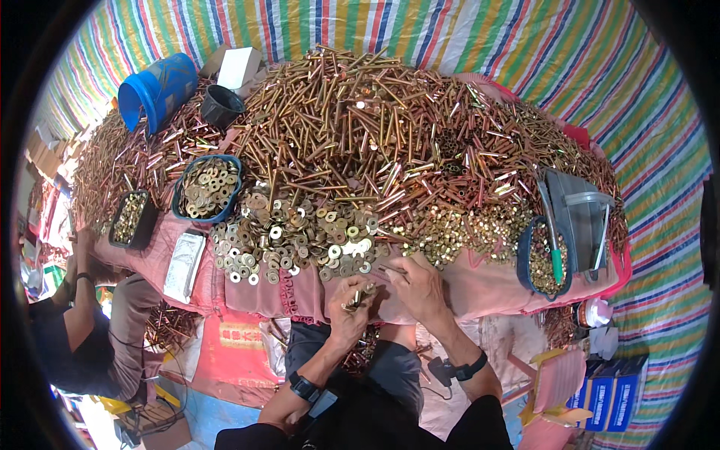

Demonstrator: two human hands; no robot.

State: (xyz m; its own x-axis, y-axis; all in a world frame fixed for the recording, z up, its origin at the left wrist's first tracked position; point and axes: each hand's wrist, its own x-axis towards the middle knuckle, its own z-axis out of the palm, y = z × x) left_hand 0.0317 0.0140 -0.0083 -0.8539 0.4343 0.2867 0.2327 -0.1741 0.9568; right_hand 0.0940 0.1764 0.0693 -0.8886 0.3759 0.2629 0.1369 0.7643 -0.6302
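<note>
Assembly seems under way: the left hand (349,309) curls its fingers around brass-coloured metal fasteners (358,298) near pink cloth (480,291); the right hand (420,285) has narrowed fingers, contents unclear. Next likely needs careful alignment.

Pink cloth-covered surface (491,286), heap of coppery rods (337,127), flat washers (292,232) along its near side, small golden pieces (469,231) rightward, whitish block (184,266) at left
</note>
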